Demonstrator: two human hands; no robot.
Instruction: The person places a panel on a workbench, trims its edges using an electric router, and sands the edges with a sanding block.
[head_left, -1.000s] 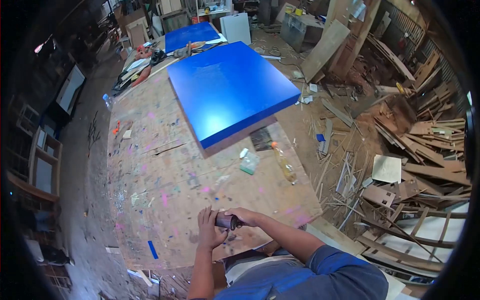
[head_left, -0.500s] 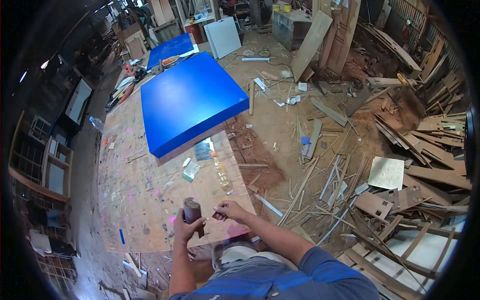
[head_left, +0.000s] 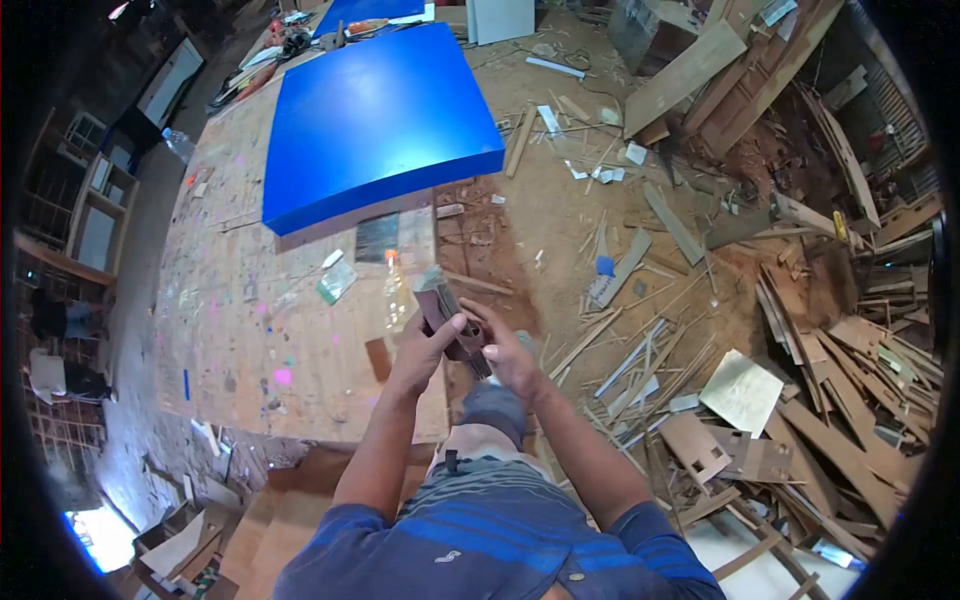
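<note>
Near the table's right edge, both my hands are on a block wrapped in a dark brown sheet (head_left: 436, 300) that looks like sandpaper. Its far end is pale and grey. My left hand (head_left: 422, 352) grips it from the left, thumb along its side. My right hand (head_left: 508, 356) is closed at its right side, fingers pressing the sheet's edge. A small flat brown piece (head_left: 379, 358) lies on the table just left of my left hand. Beyond my hands stands a clear bottle (head_left: 395, 285) with an orange cap and yellowish liquid.
A large glossy blue panel (head_left: 385, 110) covers the far part of the paint-stained wooden table (head_left: 230, 340). A green-and-white packet (head_left: 337, 278) and a dark sheet (head_left: 377, 238) lie near it. Wood offcuts (head_left: 690, 400) litter the floor at right. Two people are at far left.
My view has shifted. My hands have moved right, towards the table's edge, and come together; my right hand, apart from the wrapped block before, now grips it too. The block is turned and tilted.
</note>
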